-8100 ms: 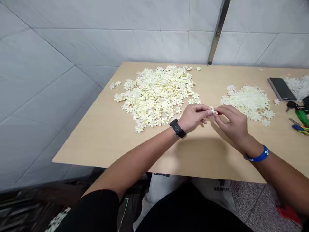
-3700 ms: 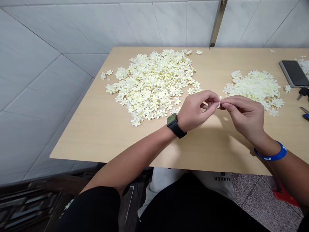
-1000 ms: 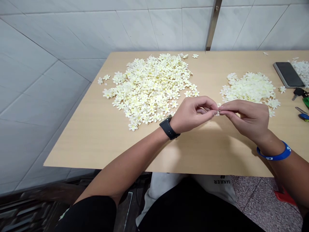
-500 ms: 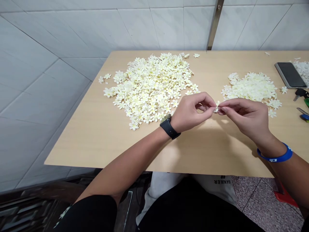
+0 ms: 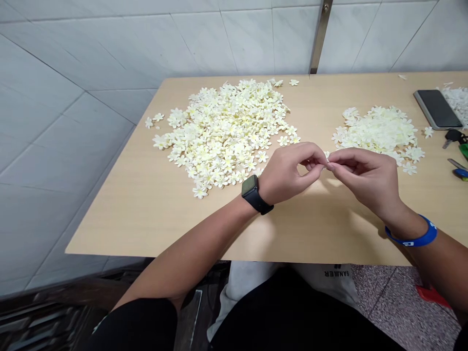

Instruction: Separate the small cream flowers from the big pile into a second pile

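Note:
Both hands meet over the table, fingertips touching, with a small white artificial flower (image 5: 326,155) pinched between them and mostly hidden by the fingers. My left hand (image 5: 294,168), with a black watch on the wrist, is closed in a thumb-and-finger pinch on it. From the other side my right hand (image 5: 369,175) pinches the same flower; a blue band circles that wrist. Left of the hands spreads a large pile of cream-white flowers with yellow centres (image 5: 226,131). A smaller pile of paler flowers (image 5: 380,129) lies just beyond my right hand.
At the right of the wooden table (image 5: 146,224) lie a phone (image 5: 438,109), keys (image 5: 452,136) and a blue-handled blade tool (image 5: 459,170). Small white pieces (image 5: 457,102) are heaped by the phone. A tiled wall (image 5: 197,41) borders the back and left.
The hands have drawn slightly closer together, and less of the pinched flower shows. The whole view has shifted a little; the piles look the same.

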Tool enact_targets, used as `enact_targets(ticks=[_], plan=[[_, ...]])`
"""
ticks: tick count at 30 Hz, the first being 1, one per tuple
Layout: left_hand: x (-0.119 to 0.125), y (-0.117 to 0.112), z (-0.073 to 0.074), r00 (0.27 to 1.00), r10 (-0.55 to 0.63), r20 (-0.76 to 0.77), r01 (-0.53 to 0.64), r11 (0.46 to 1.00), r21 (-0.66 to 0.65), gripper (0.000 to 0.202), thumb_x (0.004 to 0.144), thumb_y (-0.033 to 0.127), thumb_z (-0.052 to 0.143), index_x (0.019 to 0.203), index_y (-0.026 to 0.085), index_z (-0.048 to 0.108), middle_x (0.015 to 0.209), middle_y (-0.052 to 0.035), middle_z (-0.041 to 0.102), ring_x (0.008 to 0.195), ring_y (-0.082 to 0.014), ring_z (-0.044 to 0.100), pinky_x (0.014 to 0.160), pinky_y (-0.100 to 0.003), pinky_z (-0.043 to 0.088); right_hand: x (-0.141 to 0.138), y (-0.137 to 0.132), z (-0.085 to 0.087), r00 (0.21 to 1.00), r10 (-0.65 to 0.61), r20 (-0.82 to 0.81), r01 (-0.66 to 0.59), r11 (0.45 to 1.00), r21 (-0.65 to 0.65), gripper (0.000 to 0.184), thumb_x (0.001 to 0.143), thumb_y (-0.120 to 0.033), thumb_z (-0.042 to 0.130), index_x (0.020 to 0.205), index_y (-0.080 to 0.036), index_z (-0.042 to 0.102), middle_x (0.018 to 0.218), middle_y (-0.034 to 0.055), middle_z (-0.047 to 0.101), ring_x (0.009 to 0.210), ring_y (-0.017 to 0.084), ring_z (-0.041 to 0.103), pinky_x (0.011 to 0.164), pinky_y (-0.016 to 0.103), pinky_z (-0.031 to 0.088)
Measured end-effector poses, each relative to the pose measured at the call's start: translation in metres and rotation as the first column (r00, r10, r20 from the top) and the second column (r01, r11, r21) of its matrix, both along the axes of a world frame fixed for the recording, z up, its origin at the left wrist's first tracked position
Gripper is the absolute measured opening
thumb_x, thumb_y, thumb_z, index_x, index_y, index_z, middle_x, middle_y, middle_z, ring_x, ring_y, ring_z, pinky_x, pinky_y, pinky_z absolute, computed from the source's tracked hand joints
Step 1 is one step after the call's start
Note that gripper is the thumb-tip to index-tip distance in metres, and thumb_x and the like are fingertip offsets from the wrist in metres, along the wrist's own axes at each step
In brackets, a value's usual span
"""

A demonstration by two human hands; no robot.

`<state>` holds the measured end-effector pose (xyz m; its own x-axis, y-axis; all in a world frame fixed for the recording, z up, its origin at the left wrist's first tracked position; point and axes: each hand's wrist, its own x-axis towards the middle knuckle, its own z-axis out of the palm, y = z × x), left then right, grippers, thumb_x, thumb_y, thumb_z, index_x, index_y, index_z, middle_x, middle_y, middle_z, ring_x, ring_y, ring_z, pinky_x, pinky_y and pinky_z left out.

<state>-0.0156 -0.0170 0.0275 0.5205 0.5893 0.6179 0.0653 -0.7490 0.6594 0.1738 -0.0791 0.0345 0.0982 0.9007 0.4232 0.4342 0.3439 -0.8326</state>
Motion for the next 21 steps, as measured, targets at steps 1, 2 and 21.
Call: enact_targets(ticks=[1, 2, 21], plan=[[-0.0002, 0.0001, 0.0003, 1.0, -0.005, 0.001, 0.005, 1.0, -0.014, 0.01, 0.091, 0.011, 0.06, 0.091, 0.018, 0.067, 0.088, -0.0015, 0.074, 0.078, -0.0095, 0.067, 0.075, -0.023, 0.058, 0.0001, 0.0003, 0.0006, 1.0, 0.006, -0.001, -0.006, 1.0, 0.004, 0.006, 0.084, -0.02, 0.08, 0.084, -0.026, 0.082, 0.085, 0.0007, 0.082, 0.076, 0.017, 0.077, 0.07, 0.031, 0.065], [-0.0003, 0.0002, 0.0006, 1.0, -0.008, 0.005, 0.008, 0.999, -0.034, 0.009, 0.092, 0.012, 0.06, 0.093, 0.018, 0.067, 0.088, -0.0016, 0.074, 0.078, -0.0096, 0.067, 0.075, -0.023, 0.058, 0.0003, 0.0007, 0.001, 1.0, 0.014, -0.004, -0.014, 1.0, 0.006, 0.008, 0.084, -0.019, 0.08, 0.084, -0.027, 0.082, 0.086, 0.0006, 0.082, 0.076, 0.017, 0.077, 0.07, 0.031, 0.065], [-0.0005, 0.0004, 0.0029, 0.998, -0.051, 0.03, 0.055, 0.989, -0.134, 0.008, 0.093, 0.018, 0.064, 0.099, 0.017, 0.068, 0.091, -0.0028, 0.073, 0.078, -0.0093, 0.066, 0.075, -0.023, 0.058, 0.005, 0.0026, 0.0017, 1.0, 0.027, -0.001, -0.027, 1.0, -0.004, 0.005, 0.085, -0.026, 0.084, 0.086, -0.03, 0.085, 0.085, 0.0007, 0.082, 0.079, 0.019, 0.076, 0.071, 0.033, 0.062]])
